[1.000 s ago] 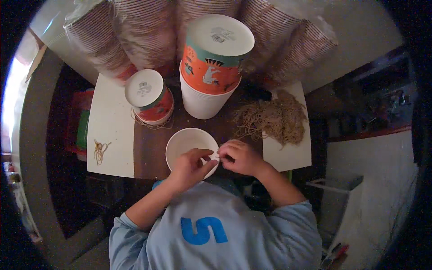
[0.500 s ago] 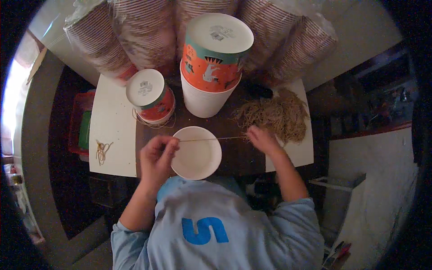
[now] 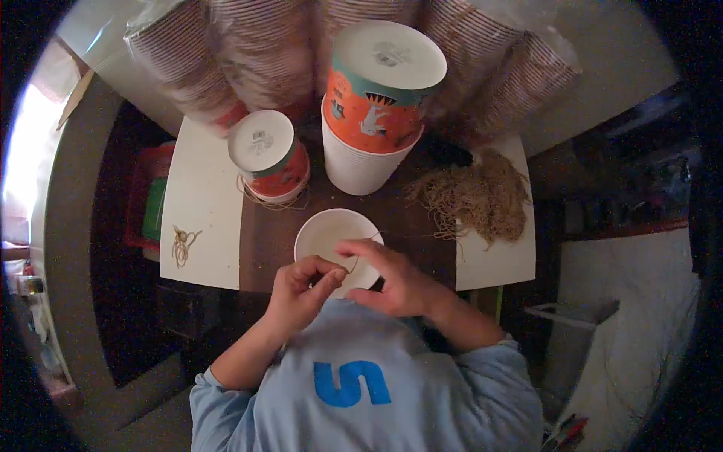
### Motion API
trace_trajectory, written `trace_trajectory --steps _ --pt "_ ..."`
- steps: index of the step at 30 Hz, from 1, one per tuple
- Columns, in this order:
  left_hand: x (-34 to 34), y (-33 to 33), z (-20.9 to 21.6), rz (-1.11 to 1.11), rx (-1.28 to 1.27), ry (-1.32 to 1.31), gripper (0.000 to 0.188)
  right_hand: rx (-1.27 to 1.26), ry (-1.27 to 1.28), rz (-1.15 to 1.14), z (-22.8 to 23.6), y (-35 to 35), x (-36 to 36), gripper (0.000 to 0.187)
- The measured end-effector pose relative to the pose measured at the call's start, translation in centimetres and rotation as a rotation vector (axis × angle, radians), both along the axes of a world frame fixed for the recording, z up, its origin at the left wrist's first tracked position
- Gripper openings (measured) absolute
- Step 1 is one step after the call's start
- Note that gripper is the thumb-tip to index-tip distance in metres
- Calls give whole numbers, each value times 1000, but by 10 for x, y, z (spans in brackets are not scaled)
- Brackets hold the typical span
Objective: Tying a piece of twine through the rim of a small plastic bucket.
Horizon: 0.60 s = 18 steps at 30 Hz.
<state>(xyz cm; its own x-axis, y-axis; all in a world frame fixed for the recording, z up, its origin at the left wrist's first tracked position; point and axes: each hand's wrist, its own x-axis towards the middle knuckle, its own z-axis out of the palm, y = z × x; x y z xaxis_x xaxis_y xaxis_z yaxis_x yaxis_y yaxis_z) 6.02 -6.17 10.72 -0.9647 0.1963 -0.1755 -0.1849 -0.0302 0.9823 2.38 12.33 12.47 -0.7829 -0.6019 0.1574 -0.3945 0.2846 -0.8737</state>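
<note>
My left hand (image 3: 300,297) is closed in a pinch on one end of a thin tan string (image 3: 354,265), held over the near rim of a round white paper tub (image 3: 303,232). Close by on the right, my right hand (image 3: 399,286) has thumb and fingers apart, the string curving beside its fingertips. The tub stands open side up at the table's near edge, against my light blue shirt. A frayed heap of tan string (image 3: 482,200) lies at the right. Some loops of string ring the base of a small upside-down printed tub (image 3: 279,175) on the left.
A tall stack of white tubs (image 3: 358,167) topped by an upturned orange and green tub (image 3: 376,113) stands behind the white one. Plastic-wrapped stacks of tubs (image 3: 263,64) line the back. A little string bundle (image 3: 181,245) lies on the table's white left part (image 3: 203,203).
My right hand has come left from beside the string heap to my left hand, and its fingers have spread. The string, stretched straight before, now hangs slack and curved.
</note>
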Motion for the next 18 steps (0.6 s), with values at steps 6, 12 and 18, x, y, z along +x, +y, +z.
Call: trace_trajectory --steps 6,12,18 --pt "12 -15 -5 28 162 -203 15 -93 91 -79 -13 -26 20 28" --pt "21 -24 -16 -42 119 -255 24 76 357 -108 -19 -25 32 18" --pt "23 -26 -12 -58 146 -285 25 98 489 -132 -23 -23 36 18"
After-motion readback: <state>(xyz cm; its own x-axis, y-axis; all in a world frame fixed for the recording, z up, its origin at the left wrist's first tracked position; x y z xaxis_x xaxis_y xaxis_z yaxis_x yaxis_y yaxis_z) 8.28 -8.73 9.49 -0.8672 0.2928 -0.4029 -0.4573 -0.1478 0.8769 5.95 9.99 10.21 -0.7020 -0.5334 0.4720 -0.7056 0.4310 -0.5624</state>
